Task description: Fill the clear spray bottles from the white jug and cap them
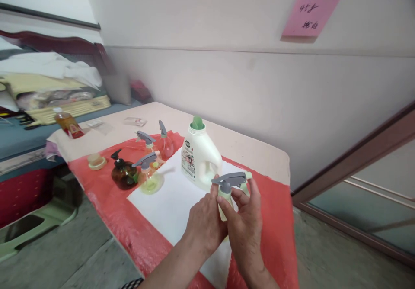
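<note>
A small spray bottle (226,210) with a grey and pale green trigger head (230,179) is between my hands, upright above the front of the white sheet. My left hand (205,222) is closed around the bottle's body, hiding most of it. My right hand (247,226) grips it from the other side, its thumb at the neck and its fingers around the trigger side. Just behind stands a large white detergent jug (198,152), its green cap piece (197,123) sitting in the uncovered mouth.
Left of the jug are a yellow-green spray bottle (149,182), a pink spray bottle (167,145), another sprayer (146,138) and a brown pump bottle (124,174). A pale lid (97,162) lies on the red cloth (110,219). An amber bottle (68,123) leans far left. A wall bounds the back.
</note>
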The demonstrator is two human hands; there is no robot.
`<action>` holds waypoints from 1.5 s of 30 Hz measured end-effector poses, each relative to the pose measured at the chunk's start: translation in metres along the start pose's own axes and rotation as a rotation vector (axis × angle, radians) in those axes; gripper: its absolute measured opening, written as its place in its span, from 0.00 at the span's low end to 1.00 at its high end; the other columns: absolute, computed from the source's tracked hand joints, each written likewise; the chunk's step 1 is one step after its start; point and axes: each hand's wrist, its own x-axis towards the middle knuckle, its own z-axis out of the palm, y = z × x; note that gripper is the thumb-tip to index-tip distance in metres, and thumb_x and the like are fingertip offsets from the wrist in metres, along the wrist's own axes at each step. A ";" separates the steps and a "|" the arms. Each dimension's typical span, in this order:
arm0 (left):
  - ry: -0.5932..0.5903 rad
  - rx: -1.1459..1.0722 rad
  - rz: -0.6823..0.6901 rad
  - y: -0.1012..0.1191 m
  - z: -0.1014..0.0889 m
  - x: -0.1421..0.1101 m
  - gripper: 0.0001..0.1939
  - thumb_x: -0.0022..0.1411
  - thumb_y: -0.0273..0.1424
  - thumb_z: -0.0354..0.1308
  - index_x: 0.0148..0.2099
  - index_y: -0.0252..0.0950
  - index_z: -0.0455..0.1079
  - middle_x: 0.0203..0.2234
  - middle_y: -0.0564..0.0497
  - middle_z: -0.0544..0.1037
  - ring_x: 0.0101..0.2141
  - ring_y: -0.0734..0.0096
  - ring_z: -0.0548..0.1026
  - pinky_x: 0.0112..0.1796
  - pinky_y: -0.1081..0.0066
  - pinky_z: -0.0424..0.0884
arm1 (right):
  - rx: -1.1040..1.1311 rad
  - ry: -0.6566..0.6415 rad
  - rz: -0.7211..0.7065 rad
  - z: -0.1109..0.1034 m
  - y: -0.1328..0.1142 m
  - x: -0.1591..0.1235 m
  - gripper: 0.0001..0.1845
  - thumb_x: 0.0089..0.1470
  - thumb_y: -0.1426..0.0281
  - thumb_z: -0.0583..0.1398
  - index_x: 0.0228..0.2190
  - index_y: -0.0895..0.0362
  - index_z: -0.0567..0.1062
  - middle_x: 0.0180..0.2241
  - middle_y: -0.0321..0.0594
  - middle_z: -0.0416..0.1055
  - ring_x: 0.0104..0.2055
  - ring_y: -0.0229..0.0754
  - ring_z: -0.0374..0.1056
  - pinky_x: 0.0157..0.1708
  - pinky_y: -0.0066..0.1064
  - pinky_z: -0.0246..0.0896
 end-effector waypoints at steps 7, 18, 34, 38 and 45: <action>0.015 0.021 -0.010 -0.001 0.001 -0.001 0.38 0.59 0.40 0.50 0.67 0.38 0.41 0.44 0.43 0.77 0.44 0.56 0.75 0.39 0.63 0.67 | 0.007 -0.101 -0.015 -0.002 -0.003 -0.003 0.40 0.51 0.56 0.62 0.61 0.42 0.51 0.46 0.41 0.72 0.53 0.49 0.65 0.55 0.53 0.56; 0.003 0.020 -0.049 0.001 0.001 0.001 0.43 0.58 0.39 0.51 0.68 0.34 0.34 0.47 0.41 0.76 0.44 0.55 0.76 0.38 0.64 0.67 | -0.025 -0.106 0.027 -0.004 -0.007 -0.004 0.40 0.51 0.55 0.61 0.61 0.42 0.52 0.48 0.43 0.71 0.53 0.51 0.65 0.50 0.52 0.61; -0.032 -0.205 -0.028 0.001 -0.006 -0.002 0.41 0.55 0.31 0.54 0.67 0.39 0.40 0.47 0.43 0.76 0.45 0.55 0.75 0.41 0.62 0.67 | 0.042 -0.199 -0.074 -0.004 0.002 0.000 0.40 0.53 0.59 0.61 0.61 0.43 0.48 0.47 0.41 0.70 0.53 0.48 0.65 0.52 0.50 0.60; -0.228 -0.673 0.034 -0.005 -0.014 -0.003 0.50 0.47 0.27 0.63 0.67 0.46 0.40 0.50 0.47 0.73 0.44 0.62 0.74 0.42 0.65 0.69 | 0.156 -0.196 -0.045 -0.010 -0.008 0.007 0.42 0.52 0.62 0.63 0.62 0.43 0.48 0.45 0.40 0.71 0.49 0.47 0.68 0.49 0.48 0.63; -0.312 -0.952 -0.026 -0.027 -0.019 0.007 0.54 0.40 0.29 0.71 0.66 0.43 0.49 0.61 0.40 0.59 0.50 0.59 0.69 0.49 0.60 0.66 | 0.405 -0.273 0.093 -0.031 -0.036 0.029 0.46 0.50 0.66 0.64 0.63 0.43 0.46 0.42 0.42 0.74 0.43 0.49 0.71 0.39 0.43 0.68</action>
